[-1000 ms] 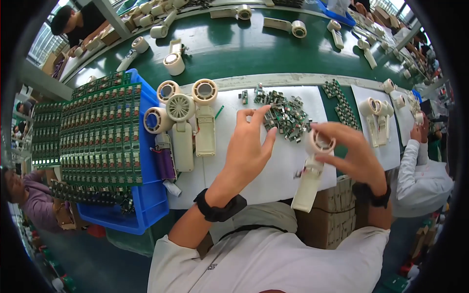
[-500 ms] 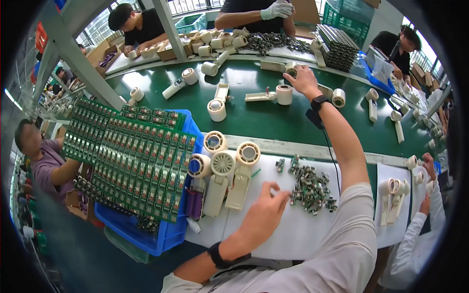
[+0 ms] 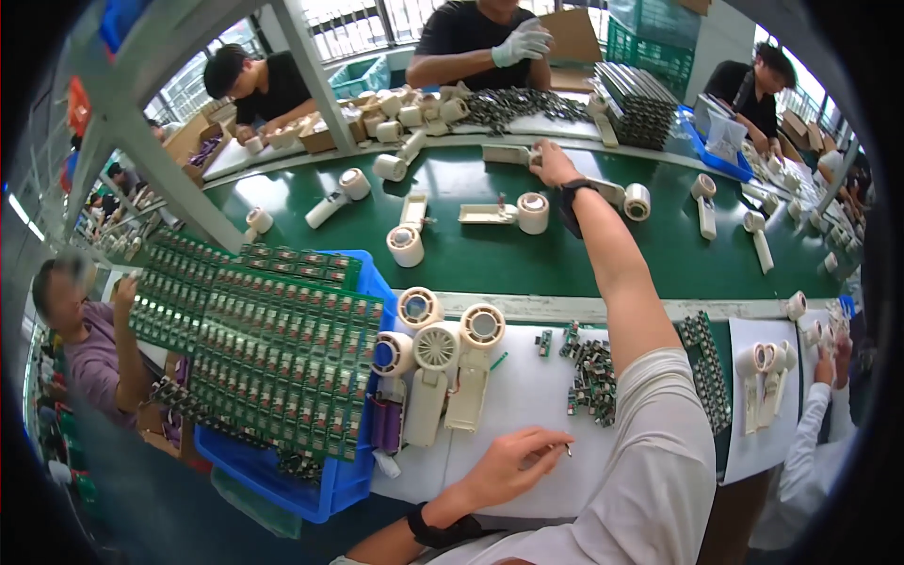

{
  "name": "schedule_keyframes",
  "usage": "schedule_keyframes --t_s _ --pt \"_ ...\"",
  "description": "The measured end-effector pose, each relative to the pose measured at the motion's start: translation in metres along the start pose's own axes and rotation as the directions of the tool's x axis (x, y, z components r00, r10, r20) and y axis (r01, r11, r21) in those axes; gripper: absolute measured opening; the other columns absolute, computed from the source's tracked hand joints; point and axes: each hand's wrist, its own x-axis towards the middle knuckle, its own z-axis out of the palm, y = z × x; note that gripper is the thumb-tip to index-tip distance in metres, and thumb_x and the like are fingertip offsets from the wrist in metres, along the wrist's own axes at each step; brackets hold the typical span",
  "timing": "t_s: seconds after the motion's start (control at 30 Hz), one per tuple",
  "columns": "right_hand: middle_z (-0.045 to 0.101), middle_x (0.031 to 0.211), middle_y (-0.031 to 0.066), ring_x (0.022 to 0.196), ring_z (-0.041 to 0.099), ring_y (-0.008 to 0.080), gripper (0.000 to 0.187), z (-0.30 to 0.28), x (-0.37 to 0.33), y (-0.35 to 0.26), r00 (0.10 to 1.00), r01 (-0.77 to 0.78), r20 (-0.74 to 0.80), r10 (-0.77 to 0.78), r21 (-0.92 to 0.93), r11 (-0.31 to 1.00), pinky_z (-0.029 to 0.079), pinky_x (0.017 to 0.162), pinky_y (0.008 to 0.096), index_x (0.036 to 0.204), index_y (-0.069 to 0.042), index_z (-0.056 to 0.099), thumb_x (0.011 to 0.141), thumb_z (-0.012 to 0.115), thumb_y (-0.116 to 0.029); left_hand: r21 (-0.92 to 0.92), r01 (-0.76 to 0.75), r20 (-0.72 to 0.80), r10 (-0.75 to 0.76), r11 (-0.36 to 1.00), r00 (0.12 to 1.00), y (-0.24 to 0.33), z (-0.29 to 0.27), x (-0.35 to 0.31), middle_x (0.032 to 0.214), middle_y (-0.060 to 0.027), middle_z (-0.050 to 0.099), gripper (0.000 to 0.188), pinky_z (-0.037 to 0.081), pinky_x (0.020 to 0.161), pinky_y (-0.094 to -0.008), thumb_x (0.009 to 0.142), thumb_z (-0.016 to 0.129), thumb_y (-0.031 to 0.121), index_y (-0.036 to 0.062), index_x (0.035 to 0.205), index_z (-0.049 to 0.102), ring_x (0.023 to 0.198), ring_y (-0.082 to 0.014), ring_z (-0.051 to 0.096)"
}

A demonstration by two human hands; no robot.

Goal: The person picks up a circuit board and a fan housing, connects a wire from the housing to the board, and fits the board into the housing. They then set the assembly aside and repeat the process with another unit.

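My right hand (image 3: 554,162) reaches across the green belt, its fingers closed round the head of a white handheld fan. The fan's open handle (image 3: 506,153) points left, and my fingers hide most of the head. Over the white work surface (image 3: 490,490), my left hand (image 3: 508,468) is closed in a pinch. A tiny shiny thing shows at its fingertips, too small to name. Beyond this hand lies a pile of small circuit boards (image 3: 593,381), partly covered by my right sleeve. Several white fans (image 3: 436,347) stand grouped left of the pile, one with a purple battery (image 3: 387,421).
Large green circuit-board panels (image 3: 273,353) rest on a blue crate (image 3: 348,485) at left. More fans (image 3: 533,214) lie along the green belt (image 3: 452,268). A board strip (image 3: 706,367) lies right of my arm. Co-workers sit across the belt and at both sides.
The view has shifted. My left hand has drawn nearer to me, away from the board pile. My right hand has closed round the fan's head. A board strip now shows beyond my right sleeve.
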Motion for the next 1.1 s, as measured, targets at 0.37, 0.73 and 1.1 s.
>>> schedule_keyframes --t_s 0.37,0.73,1.1 --pt "0.067 0.121 0.0123 0.101 0.071 0.0222 0.054 -0.213 -0.125 -0.082 0.961 0.235 0.053 -0.272 0.364 0.901 0.061 0.083 0.0321 0.126 0.0 0.06 0.089 0.082 -0.032 -0.056 0.062 -0.182 -0.072 0.996 0.981 0.003 0.017 -0.016 0.096 -0.0057 0.073 0.026 0.059 0.077 -0.0274 0.093 0.073 0.003 0.0044 0.118 0.07 0.08 -0.0134 0.071" --pt "0.072 0.112 0.0098 0.082 0.069 0.0112 0.047 -0.332 -0.495 -0.153 0.726 -0.37 0.667 0.17 0.171 0.913 0.055 0.072 0.025 0.124 -0.003 0.07 0.079 0.085 -0.01 0.017 -0.453 -0.126 0.451 0.891 0.883 0.002 0.005 -0.019 0.095 -0.0072 0.074 0.034 0.057 0.073 -0.0303 0.082 0.077 -0.003 0.0086 0.114 0.072 0.079 -0.019 0.071" --pt "0.069 0.074 0.005 0.06 0.062 0.0134 0.036 -0.253 -0.575 -0.245 0.903 -0.43 0.018 0.43 0.074 0.9 0.049 0.056 0.0293 0.122 -0.011 0.072 0.088 0.079 -0.014 0.119 -0.5 0.4 0.419 0.858 0.815 -0.006 0.012 -0.033 0.093 -0.0071 0.072 0.035 0.056 0.07 -0.0342 0.076 0.079 -0.003 0.0087 0.108 0.074 0.08 -0.0254 0.07"
